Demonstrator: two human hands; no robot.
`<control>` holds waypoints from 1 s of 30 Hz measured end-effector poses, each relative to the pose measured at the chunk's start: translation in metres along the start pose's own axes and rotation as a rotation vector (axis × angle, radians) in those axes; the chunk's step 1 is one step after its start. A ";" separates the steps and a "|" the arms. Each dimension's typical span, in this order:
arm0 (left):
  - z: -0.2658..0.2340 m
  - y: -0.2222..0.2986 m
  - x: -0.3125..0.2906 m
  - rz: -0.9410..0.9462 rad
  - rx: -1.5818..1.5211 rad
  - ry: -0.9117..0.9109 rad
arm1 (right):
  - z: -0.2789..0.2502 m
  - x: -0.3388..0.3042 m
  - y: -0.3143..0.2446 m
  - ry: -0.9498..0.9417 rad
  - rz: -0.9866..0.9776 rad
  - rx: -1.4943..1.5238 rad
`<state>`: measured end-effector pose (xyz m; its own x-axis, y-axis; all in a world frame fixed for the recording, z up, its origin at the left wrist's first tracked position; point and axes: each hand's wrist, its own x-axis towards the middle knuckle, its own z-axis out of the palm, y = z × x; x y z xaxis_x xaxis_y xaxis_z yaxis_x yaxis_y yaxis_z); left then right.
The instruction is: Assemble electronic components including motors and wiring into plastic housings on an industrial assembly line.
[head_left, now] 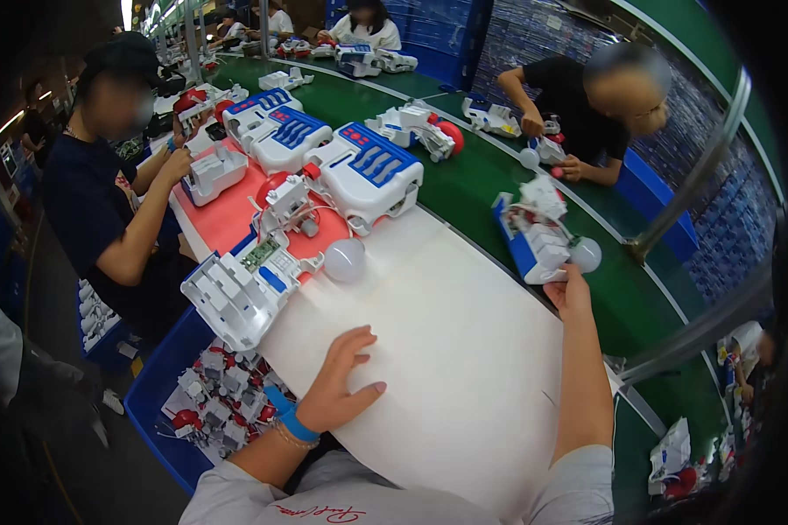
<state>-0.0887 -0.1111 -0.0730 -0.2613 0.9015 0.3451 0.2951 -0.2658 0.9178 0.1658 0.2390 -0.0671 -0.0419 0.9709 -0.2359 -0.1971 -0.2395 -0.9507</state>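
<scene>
My left hand (341,385) hovers over the white tabletop (446,350), fingers spread and nothing in them; a blue band circles its wrist. Stretched out to the right, my right hand (571,294) grips the near end of a blue and white plastic housing (534,241) at the green conveyor belt. That housing carries a white globe (585,255) and loose white parts on top. Left of the table's middle lies an opened white housing (236,293) with a green circuit board (261,255). Wired white parts (291,206) and another white globe (344,260) adjoin it.
Several closed white housings with blue tops (368,171) stand at the table's far end on a red sheet (219,219). A blue bin (162,411) of small parts sits at lower left. Co-workers handle parts at left and far right. A metal post (696,166) rises at right.
</scene>
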 end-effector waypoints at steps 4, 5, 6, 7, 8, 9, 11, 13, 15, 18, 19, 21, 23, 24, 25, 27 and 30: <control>-0.002 -0.001 0.001 -0.017 0.030 -0.058 | 0.007 0.070 0.011 0.226 -0.090 0.082; -0.002 0.001 0.003 -0.030 0.038 -0.040 | 0.005 0.085 0.012 0.238 -0.113 0.139; -0.002 0.003 0.003 -0.032 0.010 -0.072 | 0.001 0.094 0.010 0.173 -0.133 0.193; -0.003 0.003 0.005 -0.033 -0.021 -0.106 | 0.000 0.103 0.013 0.133 -0.144 0.222; -0.003 0.003 0.006 -0.048 -0.018 -0.093 | 0.002 0.102 0.012 0.093 -0.153 0.253; -0.005 0.004 0.005 -0.041 -0.025 -0.096 | 0.005 0.095 0.008 0.102 -0.043 0.087; -0.007 0.004 0.005 -0.036 -0.035 -0.095 | 0.017 0.072 -0.002 0.062 -0.032 -0.219; -0.007 0.003 0.006 -0.017 -0.019 -0.104 | 0.039 0.043 -0.004 -0.036 -0.127 -0.719; -0.006 0.006 0.006 -0.009 -0.021 -0.119 | 0.062 0.007 0.018 -0.249 -0.603 -0.890; -0.015 0.007 -0.011 0.091 -0.035 -0.139 | 0.157 -0.126 0.037 -0.547 -0.519 -1.003; -0.014 0.014 -0.020 0.207 -0.039 -0.160 | 0.173 -0.149 0.051 -0.794 -0.827 -0.910; -0.013 0.025 -0.039 0.230 -0.257 -0.274 | 0.217 -0.189 0.072 -1.102 -1.209 -0.682; -0.016 0.041 -0.050 0.279 -0.380 -0.369 | 0.252 -0.236 0.087 -1.197 -1.308 -0.611; -0.018 0.051 -0.054 0.279 -0.374 -0.376 | 0.260 -0.253 0.097 -1.148 -1.360 -0.667; -0.021 0.060 -0.057 0.266 -0.355 -0.367 | 0.263 -0.265 0.107 -1.102 -1.408 -0.721; -0.029 0.069 -0.063 0.263 -0.313 -0.346 | 0.262 -0.266 0.116 -1.091 -1.447 -0.844; -0.048 0.077 -0.075 0.299 -0.255 -0.269 | 0.234 -0.254 0.100 -1.085 -1.413 -0.902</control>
<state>-0.0909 -0.2156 -0.0192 0.0583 0.8200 0.5694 0.0770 -0.5723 0.8164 -0.0729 -0.0298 -0.0556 -0.8631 -0.0435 0.5031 -0.1718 0.9622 -0.2114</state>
